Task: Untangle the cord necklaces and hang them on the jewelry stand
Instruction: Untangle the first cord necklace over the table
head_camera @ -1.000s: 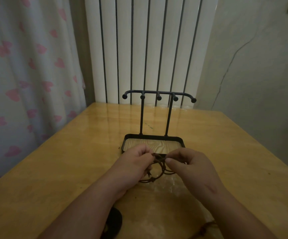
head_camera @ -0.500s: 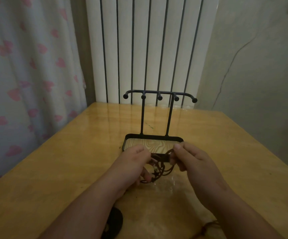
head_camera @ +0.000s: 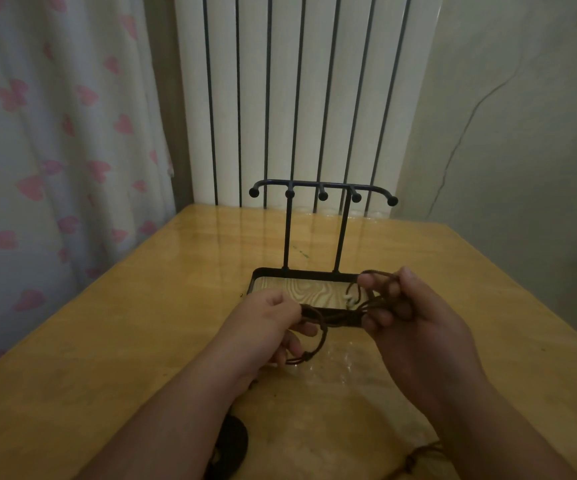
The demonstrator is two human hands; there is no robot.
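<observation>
Two closed grips: the left hand (head_camera: 266, 320) pinches the cord necklaces (head_camera: 335, 318) (a brown tangle), and the right hand (head_camera: 418, 323) curls through their loops. They stretch just before the jewelry stand (head_camera: 286, 233).

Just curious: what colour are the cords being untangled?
Dark brown cord necklaces, shown best in the head view.

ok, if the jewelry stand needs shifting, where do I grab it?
Probably an upright post of the jewelry stand, mid-height, from its outer side: thin, vertical, bare. The tray rim is low, and the left hand, right hand and cord necklaces crowd its front.
</observation>
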